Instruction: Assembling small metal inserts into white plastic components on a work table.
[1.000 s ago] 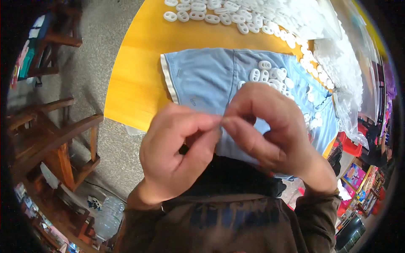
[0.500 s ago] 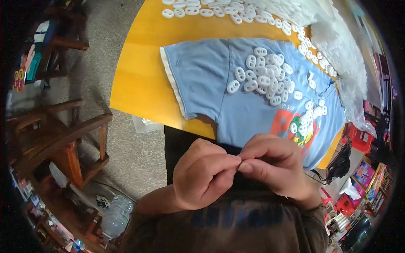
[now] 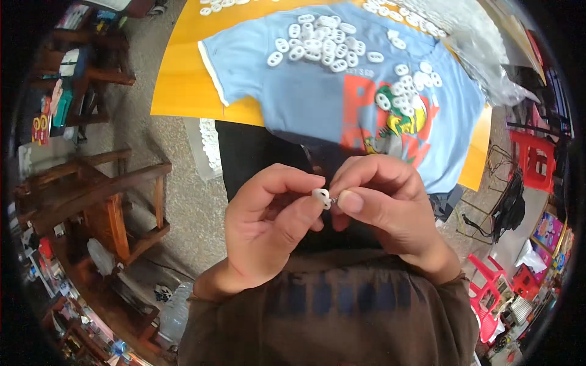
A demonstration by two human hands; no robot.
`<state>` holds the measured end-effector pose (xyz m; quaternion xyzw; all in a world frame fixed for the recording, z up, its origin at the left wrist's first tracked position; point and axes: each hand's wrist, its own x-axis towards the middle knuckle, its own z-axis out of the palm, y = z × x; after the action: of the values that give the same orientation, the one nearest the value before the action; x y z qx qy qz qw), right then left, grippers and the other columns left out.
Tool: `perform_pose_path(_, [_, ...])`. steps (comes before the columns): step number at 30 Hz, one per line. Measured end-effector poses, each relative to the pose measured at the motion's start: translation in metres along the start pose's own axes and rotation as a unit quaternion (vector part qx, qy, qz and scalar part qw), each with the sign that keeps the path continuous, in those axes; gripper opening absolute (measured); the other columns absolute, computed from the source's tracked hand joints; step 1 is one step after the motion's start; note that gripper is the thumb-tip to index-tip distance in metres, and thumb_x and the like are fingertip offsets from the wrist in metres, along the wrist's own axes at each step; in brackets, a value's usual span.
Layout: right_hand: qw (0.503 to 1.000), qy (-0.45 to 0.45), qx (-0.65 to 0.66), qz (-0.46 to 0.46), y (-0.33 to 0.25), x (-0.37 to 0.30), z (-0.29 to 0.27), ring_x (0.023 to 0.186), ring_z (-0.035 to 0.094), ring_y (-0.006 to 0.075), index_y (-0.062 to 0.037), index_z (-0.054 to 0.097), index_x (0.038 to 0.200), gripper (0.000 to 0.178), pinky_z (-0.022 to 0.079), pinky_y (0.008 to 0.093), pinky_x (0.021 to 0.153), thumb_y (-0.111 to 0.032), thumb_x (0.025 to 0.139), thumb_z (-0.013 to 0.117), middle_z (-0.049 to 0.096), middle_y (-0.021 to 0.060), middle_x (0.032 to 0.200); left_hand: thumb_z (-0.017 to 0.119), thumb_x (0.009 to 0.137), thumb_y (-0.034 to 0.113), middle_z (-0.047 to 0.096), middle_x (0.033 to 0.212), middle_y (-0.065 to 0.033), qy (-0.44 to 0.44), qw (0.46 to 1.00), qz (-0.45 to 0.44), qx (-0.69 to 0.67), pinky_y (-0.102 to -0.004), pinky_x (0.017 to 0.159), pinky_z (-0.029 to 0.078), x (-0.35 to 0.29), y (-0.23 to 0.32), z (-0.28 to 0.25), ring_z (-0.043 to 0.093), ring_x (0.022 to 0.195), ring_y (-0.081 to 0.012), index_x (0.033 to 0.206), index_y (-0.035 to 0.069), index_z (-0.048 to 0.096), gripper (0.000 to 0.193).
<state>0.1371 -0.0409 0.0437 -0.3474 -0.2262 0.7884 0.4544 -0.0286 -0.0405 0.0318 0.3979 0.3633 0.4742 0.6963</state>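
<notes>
Close-set fingertips of the left hand [image 3: 262,222] pinch a white two-holed piece [image 3: 320,194] against a small metallic bit [image 3: 334,200] nipped by the right hand [image 3: 390,210], while beyond, loose white pieces [image 3: 313,46] crowd a blue shirt [image 3: 299,100] on a yellow table [image 3: 177,85], with a wooden chair [image 3: 117,226] leftward on speckled floor [image 3: 195,232].

Lettering stands on the light-blue T-shirt [image 3: 299,100] at upper centre and right of the frame: large red-orange capitals [image 3: 352,91] in two rows, with a short line of small letters [image 3: 359,71] above them. White two-holed pieces [image 3: 403,91] lie over part of this print. The dark-blue blocks [image 3: 347,299] across the brown top [image 3: 329,335], bottom centre, and the marks on the colourful boxes [image 3: 549,232] at right are not legible.
</notes>
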Motion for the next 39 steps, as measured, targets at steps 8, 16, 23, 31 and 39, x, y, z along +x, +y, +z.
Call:
perform_pose_path(8, [0.998, -0.021, -0.012, -0.059, 0.01, -0.041, -0.005, 0.07, 0.055, 0.0075, -0.0002, 0.06, 0.088, 0.009, 0.044, 0.0187, 0.063, -0.007, 0.083, 0.059, 0.062, 0.0054, 0.078, 0.056, 0.083, 0.0, 0.053, 0.086, -0.0045, -0.024, 0.999, 0.04, 0.028, -0.0178, 0.059, 0.043, -0.03, -0.002, 0.026, 0.053, 0.068, -0.007, 0.098, -0.001, 0.054, 0.015])
perform_pose_path(16, [0.993, -0.031, -0.058, -0.099, 0.015, -0.06, -0.005, 0.069, 0.05, 0.0039, -0.0003, 0.059, 0.088, 0.008, 0.041, 0.0173, 0.061, -0.007, 0.084, 0.059, 0.059, 0.0014, 0.078, 0.057, 0.081, -0.003, 0.052, 0.086, -0.0048, -0.027, 0.992, 0.081, 0.095, -0.0172, 0.058, 0.042, -0.046, -0.001, 0.034, 0.052, 0.067, -0.0066, 0.096, -0.001, 0.054, 0.015])
perform_pose_path(23, [0.982, -0.033, -0.119, -0.146, 0.018, -0.057, -0.006, 0.071, 0.05, 0.0038, -0.0008, 0.058, 0.089, 0.007, 0.04, 0.0166, 0.061, -0.006, 0.084, 0.058, 0.058, 0.0013, 0.082, 0.056, 0.081, -0.004, 0.051, 0.087, -0.0053, -0.032, 0.989, 0.103, 0.099, -0.0171, 0.058, 0.042, -0.043, -0.006, 0.029, 0.051, 0.067, -0.0067, 0.096, -0.001, 0.054, 0.016])
perform_pose_path(31, [0.906, -0.011, -0.308, -0.291, 0.02, -0.045, -0.012, 0.067, 0.055, 0.013, -0.0013, 0.061, 0.083, 0.005, 0.042, 0.025, 0.061, 0.0, 0.077, 0.06, 0.06, 0.0042, 0.077, 0.057, 0.08, -0.006, 0.051, 0.087, -0.0065, -0.02, 0.987, 0.114, 0.112, -0.0185, 0.059, 0.043, -0.038, -0.01, 0.026, 0.051, 0.068, -0.0081, 0.095, -0.002, 0.055, 0.016])
perform_pose_path(39, [0.857, 0.005, -0.387, -0.341, 0.016, -0.049, -0.009, 0.066, 0.056, 0.0181, -0.0021, 0.061, 0.082, 0.011, 0.043, 0.0272, 0.059, 0.004, 0.072, 0.061, 0.061, 0.0052, 0.072, 0.058, 0.08, -0.006, 0.052, 0.086, -0.0074, -0.027, 0.978, 0.138, 0.156, -0.0179, 0.057, 0.042, -0.04, -0.011, 0.027, 0.052, 0.065, -0.0078, 0.094, -0.002, 0.055, 0.015])
